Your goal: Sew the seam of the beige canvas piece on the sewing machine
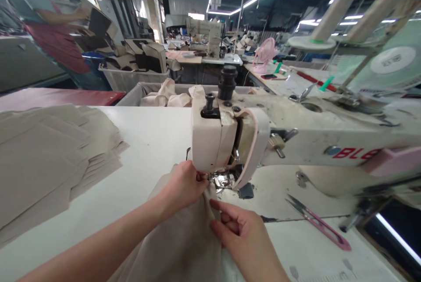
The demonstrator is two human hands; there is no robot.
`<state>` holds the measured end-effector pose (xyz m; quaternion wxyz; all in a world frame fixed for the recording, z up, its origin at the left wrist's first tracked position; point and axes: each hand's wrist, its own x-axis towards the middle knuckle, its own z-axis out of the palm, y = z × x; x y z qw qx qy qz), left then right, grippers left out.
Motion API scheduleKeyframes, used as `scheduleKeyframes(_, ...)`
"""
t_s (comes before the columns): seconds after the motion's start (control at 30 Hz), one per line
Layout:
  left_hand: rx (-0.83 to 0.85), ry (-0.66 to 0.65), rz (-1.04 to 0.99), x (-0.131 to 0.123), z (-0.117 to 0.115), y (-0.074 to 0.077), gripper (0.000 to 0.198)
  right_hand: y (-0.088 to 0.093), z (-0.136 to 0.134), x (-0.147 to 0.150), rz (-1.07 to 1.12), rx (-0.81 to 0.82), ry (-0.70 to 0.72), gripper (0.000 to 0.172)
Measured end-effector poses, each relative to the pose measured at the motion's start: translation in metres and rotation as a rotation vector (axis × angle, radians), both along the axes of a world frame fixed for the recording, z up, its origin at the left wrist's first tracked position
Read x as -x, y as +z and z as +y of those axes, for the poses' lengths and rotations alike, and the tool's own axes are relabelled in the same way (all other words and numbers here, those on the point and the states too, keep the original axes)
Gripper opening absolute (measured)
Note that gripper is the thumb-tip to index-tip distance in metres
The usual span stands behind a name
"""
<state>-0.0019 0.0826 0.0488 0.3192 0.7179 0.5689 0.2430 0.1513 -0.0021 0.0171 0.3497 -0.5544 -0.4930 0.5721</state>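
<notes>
beige cloth under presser foot, pinched by left hand, right hand

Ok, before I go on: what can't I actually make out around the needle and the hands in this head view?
- Needle and presser foot: mostly hidden by the sewing machine head and the left hand.
- Beige fabric: lower part cut off by the bottom edge.
- Left hand's fingertips: tucked under the machine head, grip unclear.
- Right hand: rests on the fabric; whether it pinches it, cannot tell.
- Red lettering on the machine arm: covered partway by a pink piece.
</notes>
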Motion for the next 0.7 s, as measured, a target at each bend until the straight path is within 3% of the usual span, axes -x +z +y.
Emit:
scheduleKeyframes(0.2, -0.015, 0.029, 0.018, 0.007, 0.010, -0.012, 0.014, 0.007, -0.009, 0.009, -0.019, -0.046, -0.110, 0.040)
scheduleKeyframes(0.33, -0.097, 0.111, 0.037, 0.011, 0.009, -0.006, 0.010, 0.007, -0.015, 0.010, -0.085, -0.090, -0.102, 0.037)
scheduleKeyframes(0.47, -0.305, 0.125, 0.045, 0.017, -0.038, -0.006, 0.022, 0.009, -0.012, 0.009, -0.219, -0.202, -0.074, 0.033)
scheduleKeyframes(0.6, -0.410, -0.027, 0.049, 0.032, -0.103, -0.035, 0.052, 0.014, -0.013, 0.011, -0.180, -0.234, -0.076, 0.037)
scheduleKeyframes(0.7, -0.416, -0.172, 0.028, 0.045, -0.125, -0.052, 0.083, 0.012, -0.026, 0.011, -0.006, -0.121, -0.118, 0.045)
